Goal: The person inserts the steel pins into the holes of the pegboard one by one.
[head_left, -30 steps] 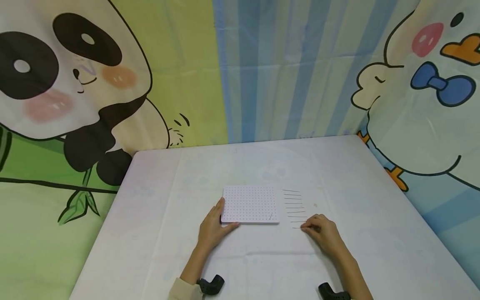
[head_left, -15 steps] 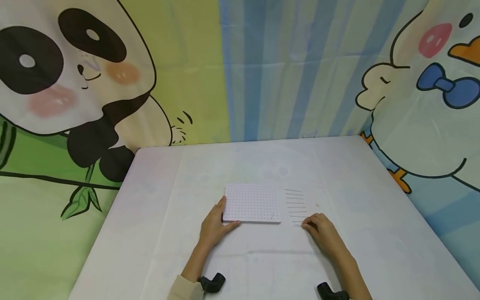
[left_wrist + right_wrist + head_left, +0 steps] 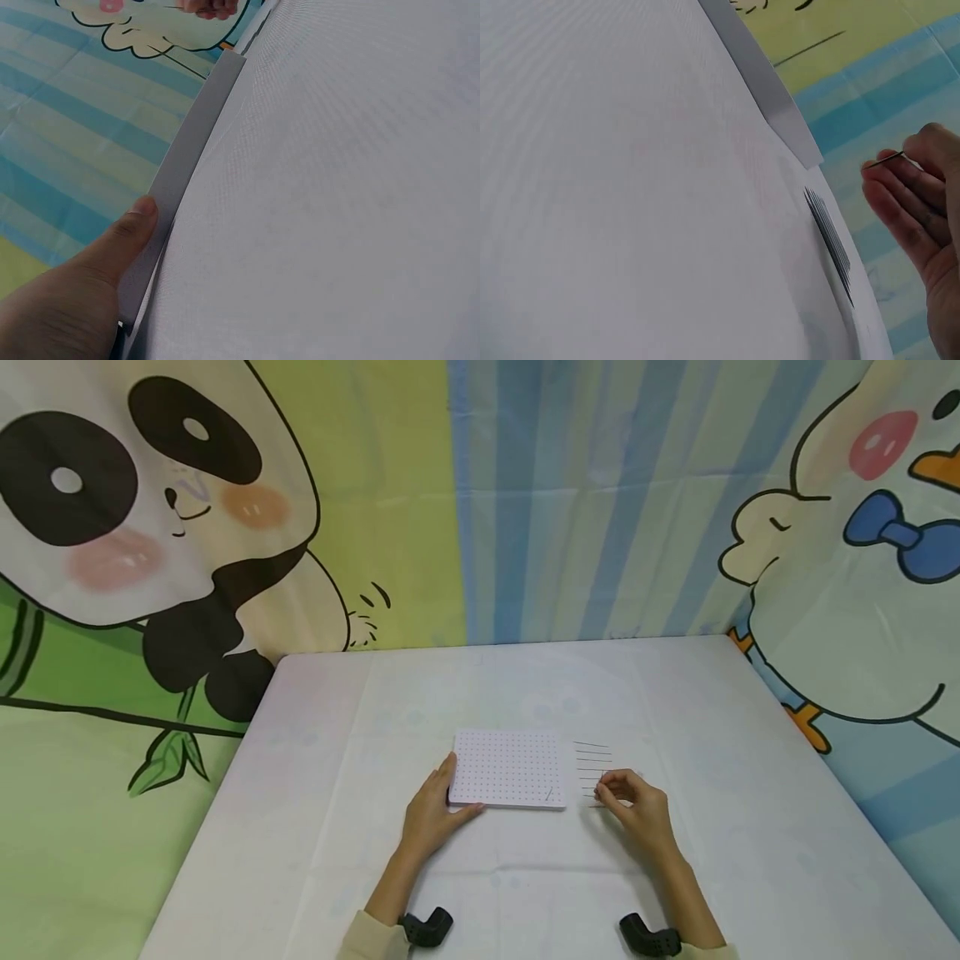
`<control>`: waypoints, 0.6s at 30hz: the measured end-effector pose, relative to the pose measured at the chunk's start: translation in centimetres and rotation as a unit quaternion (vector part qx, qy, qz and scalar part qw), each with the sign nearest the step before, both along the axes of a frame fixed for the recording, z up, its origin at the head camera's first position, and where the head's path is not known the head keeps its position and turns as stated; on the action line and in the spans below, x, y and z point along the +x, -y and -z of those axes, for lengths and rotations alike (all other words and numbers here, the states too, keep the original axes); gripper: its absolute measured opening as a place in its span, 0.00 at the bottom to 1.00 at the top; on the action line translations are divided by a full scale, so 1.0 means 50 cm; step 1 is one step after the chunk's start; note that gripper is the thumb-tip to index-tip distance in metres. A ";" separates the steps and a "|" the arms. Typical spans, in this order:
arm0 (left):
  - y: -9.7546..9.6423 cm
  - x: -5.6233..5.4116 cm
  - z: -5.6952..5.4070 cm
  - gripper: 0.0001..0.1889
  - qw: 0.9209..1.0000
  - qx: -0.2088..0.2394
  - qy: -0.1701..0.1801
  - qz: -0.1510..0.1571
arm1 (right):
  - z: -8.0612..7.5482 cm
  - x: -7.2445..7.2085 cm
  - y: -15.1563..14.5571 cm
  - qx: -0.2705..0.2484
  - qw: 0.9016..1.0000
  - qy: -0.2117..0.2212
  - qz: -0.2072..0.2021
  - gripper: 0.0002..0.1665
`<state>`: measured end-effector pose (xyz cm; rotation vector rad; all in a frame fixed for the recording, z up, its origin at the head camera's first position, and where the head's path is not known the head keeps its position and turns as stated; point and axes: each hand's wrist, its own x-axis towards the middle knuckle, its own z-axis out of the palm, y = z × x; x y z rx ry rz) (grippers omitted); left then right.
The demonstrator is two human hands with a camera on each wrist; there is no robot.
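Observation:
A white square board (image 3: 506,764) dotted with small holes lies flat on the table; one thin pin (image 3: 548,794) leans in its near right corner. My left hand (image 3: 435,804) grips the board's near left corner, and the left wrist view shows the thumb (image 3: 127,236) pressed on the board's edge (image 3: 187,169). Several thin dark pins (image 3: 591,758) lie in a parallel row just right of the board. My right hand (image 3: 609,794) hovers over the near end of that row and pinches a single pin (image 3: 883,159) between thumb and fingertips (image 3: 889,184), above the row of pins (image 3: 829,232).
The table (image 3: 337,718) has a white cloth over it. Cartoon backdrops stand close behind and at both sides: a panda (image 3: 135,510) on the left, a duck (image 3: 862,543) on the right. Black wrist mounts (image 3: 423,927) show at the bottom edge.
My right hand has risen off the table from the near end of the row, with a pin now pinched in its fingers. The left hand stays on the board.

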<state>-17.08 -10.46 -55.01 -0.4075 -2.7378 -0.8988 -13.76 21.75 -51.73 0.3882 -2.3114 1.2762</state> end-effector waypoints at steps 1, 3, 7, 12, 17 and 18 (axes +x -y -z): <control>0.000 0.000 0.000 0.52 1.000 0.000 0.002 0.000 | -0.010 -0.003 0.013 -0.020 1.000 -0.006 -0.015 0.10; 0.000 0.000 0.000 0.52 1.000 0.001 0.004 0.000 | -0.028 -0.008 0.040 -0.038 0.998 -0.019 -0.042 0.11; -0.001 -0.001 0.001 0.52 1.000 0.002 0.005 -0.002 | -0.054 -0.016 0.088 -0.046 0.996 -0.018 -0.073 0.12; -0.001 -0.001 0.004 0.52 1.000 -0.001 0.012 -0.003 | -0.056 -0.024 0.112 -0.022 0.994 -0.016 -0.107 0.11; 0.000 -0.001 0.005 0.52 1.000 -0.002 0.016 -0.007 | -0.049 -0.029 0.120 0.003 0.993 -0.032 -0.118 0.12; 0.001 -0.001 0.006 0.52 1.000 -0.002 0.014 -0.008 | -0.048 -0.030 0.121 0.007 0.992 -0.037 -0.118 0.12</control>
